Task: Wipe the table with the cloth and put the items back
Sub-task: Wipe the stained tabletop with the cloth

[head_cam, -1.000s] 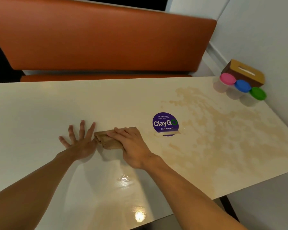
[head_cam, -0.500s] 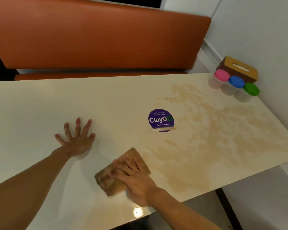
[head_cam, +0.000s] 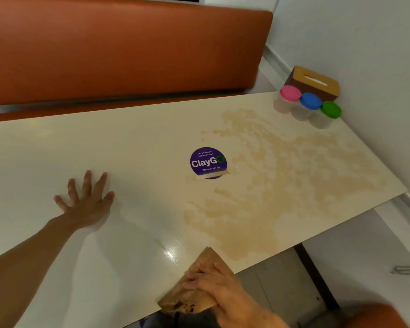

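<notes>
The left hand (head_cam: 88, 204) lies flat, fingers (head_cam: 87, 183) spread; the right hand (head_cam: 213, 287) presses down, fingers straight.

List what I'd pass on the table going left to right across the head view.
left hand → sticker → pink-lid jar → blue-lid jar → green-lid jar. Left out: the cloth and right hand, which overlap the sticker sideways.

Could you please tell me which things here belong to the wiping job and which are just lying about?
Job: cloth under the right hand, table, brown spill, left hand bracing; three lidded jars and tissue box, likely the items.
Lying about: ClayGo sticker, orange bench.
</notes>
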